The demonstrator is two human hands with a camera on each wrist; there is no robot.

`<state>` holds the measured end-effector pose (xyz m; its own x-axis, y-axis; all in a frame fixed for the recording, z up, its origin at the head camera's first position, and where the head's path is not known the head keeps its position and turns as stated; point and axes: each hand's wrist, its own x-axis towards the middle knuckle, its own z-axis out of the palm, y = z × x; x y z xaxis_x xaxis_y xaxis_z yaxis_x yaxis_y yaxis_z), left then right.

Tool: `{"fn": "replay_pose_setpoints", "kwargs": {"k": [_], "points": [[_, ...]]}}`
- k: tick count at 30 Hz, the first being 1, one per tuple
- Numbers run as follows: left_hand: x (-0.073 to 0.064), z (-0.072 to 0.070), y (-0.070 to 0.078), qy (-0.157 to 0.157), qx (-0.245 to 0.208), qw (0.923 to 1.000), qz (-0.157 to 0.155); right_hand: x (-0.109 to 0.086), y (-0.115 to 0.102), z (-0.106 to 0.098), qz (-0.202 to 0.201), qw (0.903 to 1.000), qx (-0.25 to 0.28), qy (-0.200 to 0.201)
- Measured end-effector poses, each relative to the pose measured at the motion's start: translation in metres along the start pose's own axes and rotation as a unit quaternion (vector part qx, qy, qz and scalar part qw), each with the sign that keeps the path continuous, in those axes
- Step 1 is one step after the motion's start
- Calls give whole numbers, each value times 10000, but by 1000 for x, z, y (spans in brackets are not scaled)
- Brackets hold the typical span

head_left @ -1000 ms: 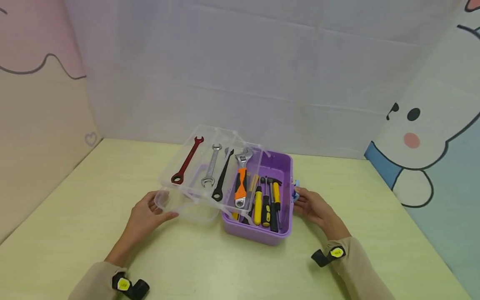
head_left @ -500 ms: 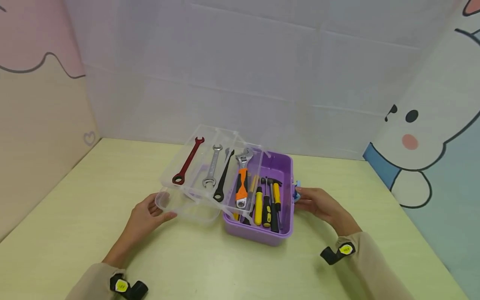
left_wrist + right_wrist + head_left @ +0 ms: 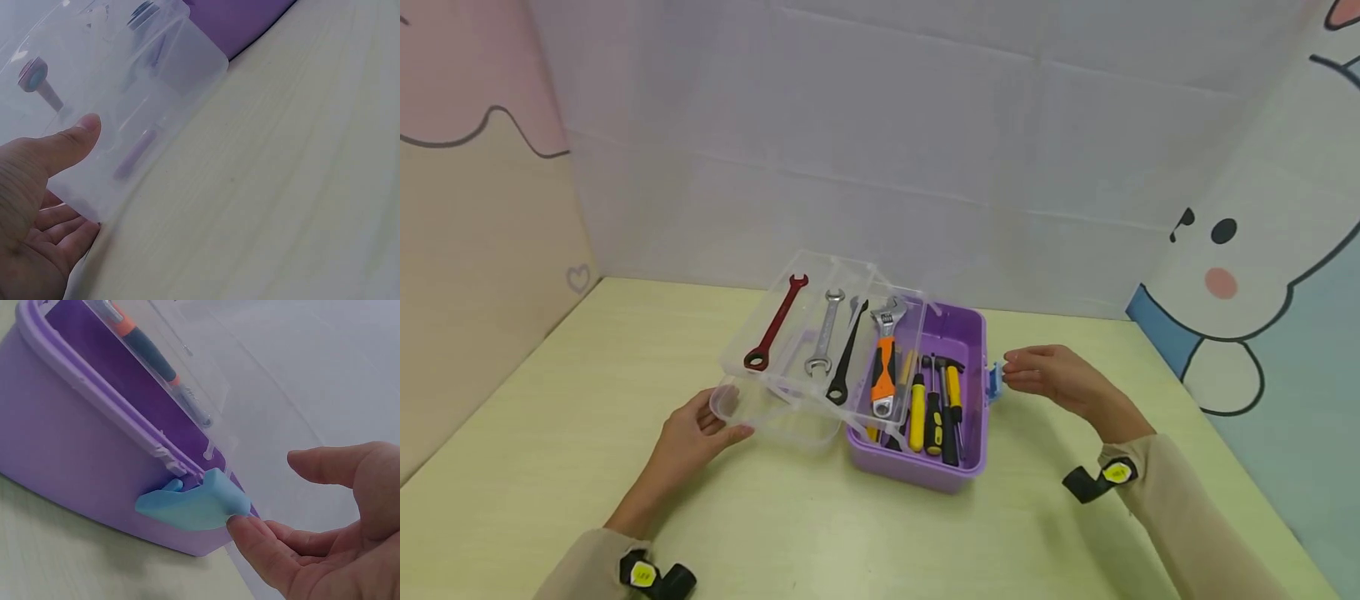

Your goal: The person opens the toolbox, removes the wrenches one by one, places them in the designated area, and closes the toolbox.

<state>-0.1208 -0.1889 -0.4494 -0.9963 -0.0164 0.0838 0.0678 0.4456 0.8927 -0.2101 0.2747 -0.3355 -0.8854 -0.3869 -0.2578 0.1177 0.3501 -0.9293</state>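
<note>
- My L hand (image 3: 688,437) holds the clear lid (image 3: 808,429) at a corner, thumb one side, fingers the other.
- My R hand (image 3: 1063,379) has fingers loosely stretched, gripping nothing; one fingertip touches the blue latch (image 3: 194,506).
- Purple box (image 3: 917,475) sits on the table (image 3: 850,542) b/w my hands, nearer R; lid's folded out to its L.
- Clear tray (image 3: 797,333) partly overhangs box. In it, L to R: red wrench (image 3: 779,318), silver wrench (image 3: 827,331), black wrench (image 3: 849,354), adj. wrench (image 3: 883,365) w/ orange-black grip.
- In box: yellow-handled tool (image 3: 917,421), screwdriver (image 3: 933,425), hammer (image 3: 949,437) w/ black handle, etc.; some hidden under tray.
</note>
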Motion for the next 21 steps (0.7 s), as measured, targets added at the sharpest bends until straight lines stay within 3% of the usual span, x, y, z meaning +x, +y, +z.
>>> {"fn": "replay_pose_setpoints", "kwargs": {"k": [6,15,21], "points": [[0,0,2,-3,-15,10000,40,-1,-16,-3,-94,9997,-204,1],[-2,0,2,40,162,9999,-38,8,-45,10,-169,9986,-478,-118],[-2,0,3,19,131,9999,-34,17,-54,24,-126,9993,-210,-297]]}}
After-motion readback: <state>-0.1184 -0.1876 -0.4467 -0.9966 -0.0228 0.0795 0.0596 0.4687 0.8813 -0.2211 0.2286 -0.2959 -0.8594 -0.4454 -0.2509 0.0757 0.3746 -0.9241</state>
